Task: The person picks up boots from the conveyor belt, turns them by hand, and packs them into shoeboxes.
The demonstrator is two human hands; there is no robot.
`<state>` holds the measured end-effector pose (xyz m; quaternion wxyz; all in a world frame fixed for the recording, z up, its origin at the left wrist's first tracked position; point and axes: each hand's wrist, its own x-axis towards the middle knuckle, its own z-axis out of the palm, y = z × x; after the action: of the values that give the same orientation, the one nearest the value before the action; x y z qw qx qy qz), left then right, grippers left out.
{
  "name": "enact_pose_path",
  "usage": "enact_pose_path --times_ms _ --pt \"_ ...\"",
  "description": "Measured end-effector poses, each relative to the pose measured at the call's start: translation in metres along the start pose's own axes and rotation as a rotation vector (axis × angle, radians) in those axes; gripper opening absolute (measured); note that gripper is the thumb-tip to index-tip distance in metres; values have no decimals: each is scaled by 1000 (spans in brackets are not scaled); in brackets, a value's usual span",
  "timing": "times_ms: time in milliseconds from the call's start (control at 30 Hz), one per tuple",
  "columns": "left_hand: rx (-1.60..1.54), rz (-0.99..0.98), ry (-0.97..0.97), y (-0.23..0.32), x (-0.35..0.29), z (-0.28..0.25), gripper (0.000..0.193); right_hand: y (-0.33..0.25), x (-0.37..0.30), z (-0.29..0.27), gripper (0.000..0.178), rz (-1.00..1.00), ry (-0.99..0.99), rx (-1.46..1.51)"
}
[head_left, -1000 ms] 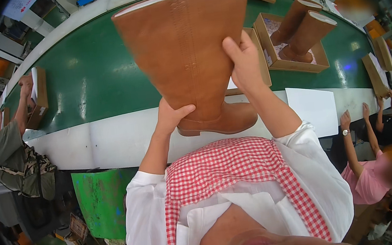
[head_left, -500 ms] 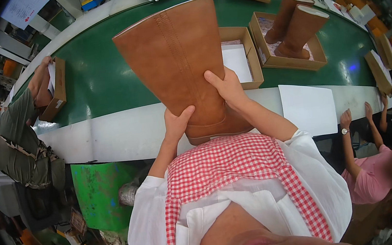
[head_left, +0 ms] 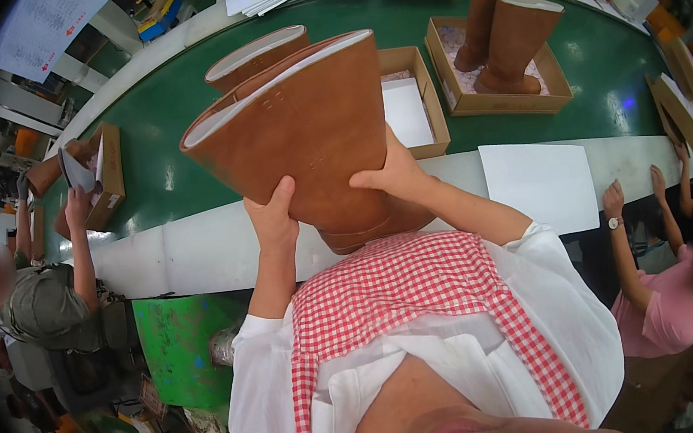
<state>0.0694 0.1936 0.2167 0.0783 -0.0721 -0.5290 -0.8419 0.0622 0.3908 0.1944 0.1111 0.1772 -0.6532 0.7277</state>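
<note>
A tall brown boot (head_left: 301,127) stands upright before my chest, its wide top opening tipped partly into view and showing a pale lining. Around its left side my left hand (head_left: 272,212) is closed, thumb on the near face. My right hand (head_left: 398,175) grips the right side of the shaft in the same way. Just behind, the top of a second brown boot (head_left: 256,54) shows; its lower part is hidden, and I cannot tell whether my fingers touch it. Beside my right hand lies an open cardboard box (head_left: 434,100) with a white sheet (head_left: 407,114) inside.
Another box (head_left: 514,105) on the green belt (head_left: 183,150) holds a pair of brown boots (head_left: 515,40). A large white sheet (head_left: 538,189) rests on the pale ledge (head_left: 195,248). Co-workers handle boxes at left (head_left: 104,181) and right (head_left: 680,111). A green bin (head_left: 177,350) stands below the ledge.
The held boot has tilted, so its opening now shows, and a second boot has come into view behind it. My left hand has moved up and left. The boxes have shifted slightly left.
</note>
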Motion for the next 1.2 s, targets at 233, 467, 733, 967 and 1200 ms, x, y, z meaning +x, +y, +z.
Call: enact_pose_path --times_ms 233,467,733,967,1200 --pt "45 99 -31 17 9 4 53 2 -8 -8 52 332 -197 330" --pt "-199 420 -69 103 67 14 31 -2 40 -29 44 275 -106 287" --pt "574 -94 173 -50 129 -90 48 40 96 -66 46 -38 73 337" --pt "451 -276 73 -184 168 -110 92 160 56 -92 66 448 -96 -56" --pt "416 -271 -120 -178 180 -111 93 170 44 -113 61 559 -235 -15"
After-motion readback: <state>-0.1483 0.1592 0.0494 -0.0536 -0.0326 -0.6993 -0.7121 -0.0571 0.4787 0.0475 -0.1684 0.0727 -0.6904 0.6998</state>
